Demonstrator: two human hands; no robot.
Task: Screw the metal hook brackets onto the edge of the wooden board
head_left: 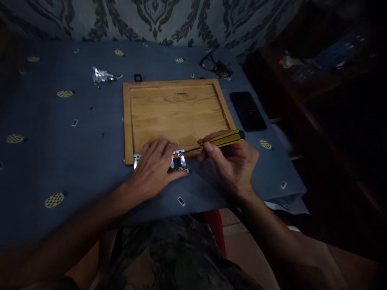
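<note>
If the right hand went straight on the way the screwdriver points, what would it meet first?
Likely the metal hinge, near the tip of the screwdriver in the right hand; depth is unclear.

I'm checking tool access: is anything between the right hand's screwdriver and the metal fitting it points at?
Nothing visible: the screwdriver runs unobstructed to the metal fitting; the left hand lies beside its tip, not across it.

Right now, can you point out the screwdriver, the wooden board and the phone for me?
Screwdriver (pixel 224 139): head view, on its yellow and black handle.
Wooden board (pixel 178 113): head view, on the bare middle of its panel.
Phone (pixel 248 111): head view, on its dark upper face.
</note>
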